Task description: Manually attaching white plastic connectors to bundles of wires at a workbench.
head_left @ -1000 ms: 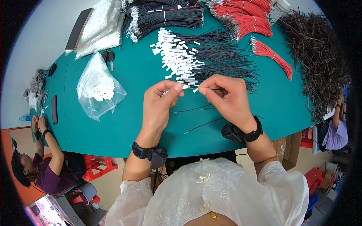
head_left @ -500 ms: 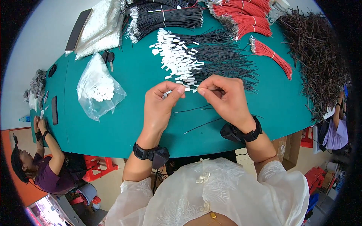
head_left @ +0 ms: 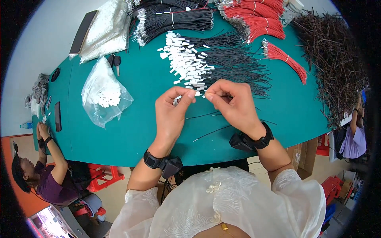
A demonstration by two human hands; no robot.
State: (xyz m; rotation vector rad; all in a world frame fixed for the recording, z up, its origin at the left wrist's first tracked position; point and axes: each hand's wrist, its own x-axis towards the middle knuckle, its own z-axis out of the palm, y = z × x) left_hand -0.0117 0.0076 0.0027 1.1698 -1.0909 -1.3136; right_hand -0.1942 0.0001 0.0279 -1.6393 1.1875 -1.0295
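Observation:
My left hand (head_left: 171,111) pinches a small white label tag (head_left: 177,99) between thumb and forefinger over the green table (head_left: 135,135). My right hand (head_left: 235,104) is closed on a thin black wire (head_left: 227,96), fingertips almost touching the left hand's. Just beyond both hands lies a heap of black wires with white tags (head_left: 206,63). A few loose black wires (head_left: 212,131) lie on the table under my wrists.
A clear bag of white tags (head_left: 104,95) lies at left, with keys (head_left: 115,62) above it. Black wire bundles (head_left: 174,20), red wire bundles (head_left: 258,20), a loose red bunch (head_left: 283,58) and a dark wire heap (head_left: 337,67) line the far side. Another person (head_left: 39,174) sits at lower left.
Both hands have stayed in place; the fingertips have drawn slightly closer together around the tag and wire.

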